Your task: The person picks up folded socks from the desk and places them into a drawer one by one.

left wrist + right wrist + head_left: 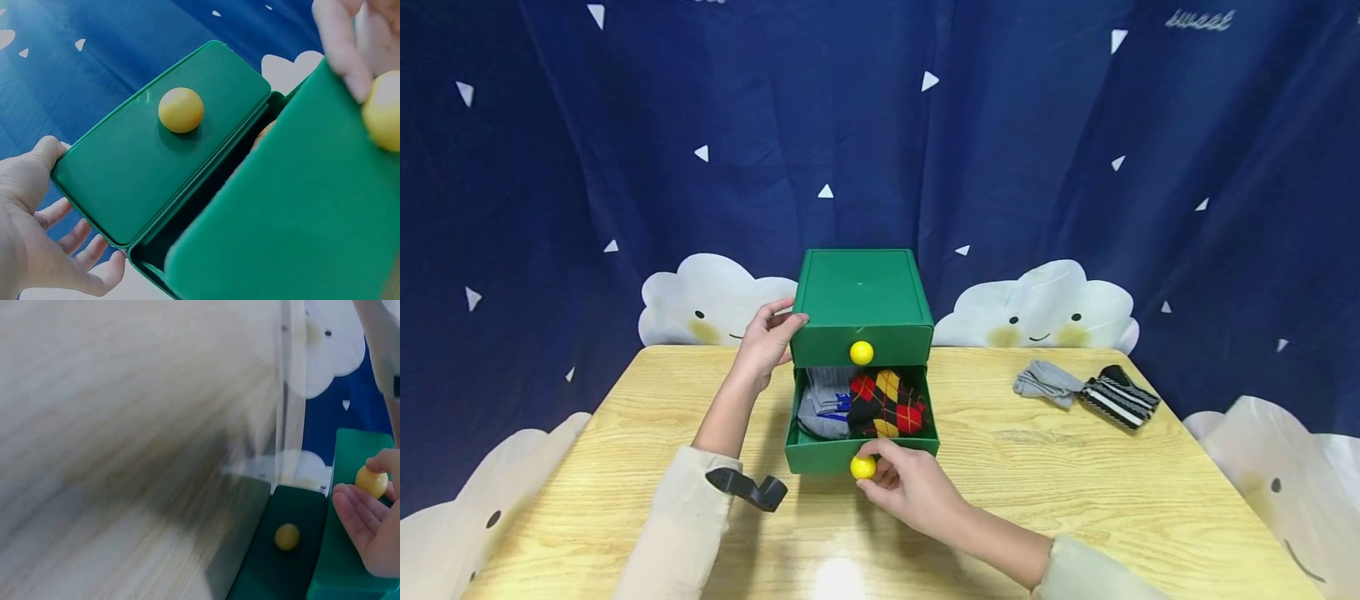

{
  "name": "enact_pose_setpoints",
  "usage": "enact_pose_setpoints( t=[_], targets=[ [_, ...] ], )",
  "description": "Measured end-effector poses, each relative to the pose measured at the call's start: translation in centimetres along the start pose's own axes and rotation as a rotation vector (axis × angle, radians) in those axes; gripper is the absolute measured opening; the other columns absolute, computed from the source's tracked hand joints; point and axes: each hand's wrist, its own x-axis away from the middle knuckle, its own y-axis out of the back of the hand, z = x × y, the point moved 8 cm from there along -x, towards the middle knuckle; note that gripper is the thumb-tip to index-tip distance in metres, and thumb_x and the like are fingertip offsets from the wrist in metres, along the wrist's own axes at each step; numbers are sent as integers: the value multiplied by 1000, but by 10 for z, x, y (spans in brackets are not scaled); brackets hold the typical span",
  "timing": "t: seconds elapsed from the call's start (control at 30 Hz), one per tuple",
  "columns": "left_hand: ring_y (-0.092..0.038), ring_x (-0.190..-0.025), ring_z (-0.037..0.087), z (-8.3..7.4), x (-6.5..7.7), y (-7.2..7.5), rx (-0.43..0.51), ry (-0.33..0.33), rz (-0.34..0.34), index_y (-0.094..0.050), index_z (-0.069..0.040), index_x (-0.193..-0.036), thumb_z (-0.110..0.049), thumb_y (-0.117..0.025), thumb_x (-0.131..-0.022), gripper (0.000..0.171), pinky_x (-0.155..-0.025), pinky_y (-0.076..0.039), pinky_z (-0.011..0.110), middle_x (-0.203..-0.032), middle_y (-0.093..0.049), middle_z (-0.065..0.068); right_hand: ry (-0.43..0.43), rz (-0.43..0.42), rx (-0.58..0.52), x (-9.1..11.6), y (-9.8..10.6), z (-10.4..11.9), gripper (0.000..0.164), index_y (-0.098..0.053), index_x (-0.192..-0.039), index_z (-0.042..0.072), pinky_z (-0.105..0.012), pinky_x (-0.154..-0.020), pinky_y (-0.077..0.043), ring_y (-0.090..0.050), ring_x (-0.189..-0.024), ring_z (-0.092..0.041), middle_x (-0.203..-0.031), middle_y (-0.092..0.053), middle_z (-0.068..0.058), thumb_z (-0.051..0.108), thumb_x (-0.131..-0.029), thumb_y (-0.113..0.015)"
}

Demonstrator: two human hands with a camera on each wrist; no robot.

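Note:
A green two-drawer box (861,287) stands on the table, its lower drawer (820,457) pulled out. Inside that drawer lie folded grey socks (823,417) on the left and red, black and yellow argyle socks (887,404) on the right. My right hand (917,492) pinches the lower drawer's yellow knob (862,467) between thumb and fingers. My left hand (765,342) rests against the box's upper left side, fingers spread along it and thumb at the top front edge (47,150). The upper drawer, with its own yellow knob (180,110), is closed.
To the right on the wooden table (1000,467) lie a folded grey sock (1047,383) and a black-and-white striped sock (1120,396), side by side. Behind the table hangs a dark blue curtain (737,100) with white triangles and clouds.

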Motion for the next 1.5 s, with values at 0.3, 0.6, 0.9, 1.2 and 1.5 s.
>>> enact_pose_setpoints(
  t=[0.3,0.6,0.9,1.2,1.5],
  targets=[
    [-39,-130,30,1,0,0,-2,-7,9,-32,-17,-143,-30,-55,-92,58,-103,-36,56,-143,-36,14,31,-98,-4,-26,2,-16,24,-58,-106,16,-15,-64,-50,-58,-68,-1,-79,-65,5,15,-84,-69],
    [-39,-131,29,1,0,0,1,-4,14,-32,-17,-144,-29,-55,-92,57,-103,-35,55,-144,-35,13,3,-165,-30,-55,8,-37,28,-59,-110,12,-17,-64,-51,-59,-67,-8,-78,-64,0,13,-84,-69],
    [-39,-130,30,0,2,-1,15,-20,11,-33,-17,-142,-27,-54,-92,55,-103,-34,57,-143,-36,14,-62,-223,-66,-79,10,-58,26,-61,-108,12,-18,-66,-50,-60,-71,-10,-79,-63,-2,11,-83,-70],
    [-40,-130,30,-2,1,0,14,-34,2,-33,-17,-142,-28,-54,-92,55,-103,-35,57,-143,-36,14,-97,-264,-118,-81,10,-63,27,-62,-109,16,-20,-69,-51,-61,-74,-11,-83,-65,-2,13,-83,-70],
    [-39,-131,30,0,2,0,5,-24,5,-33,-18,-143,-30,-55,-93,56,-103,-35,56,-145,-36,12,-266,-365,-406,-59,-5,-84,28,-55,-108,8,-20,-66,-50,-58,-75,-13,-90,-62,-8,22,-87,-67]
  ],
)
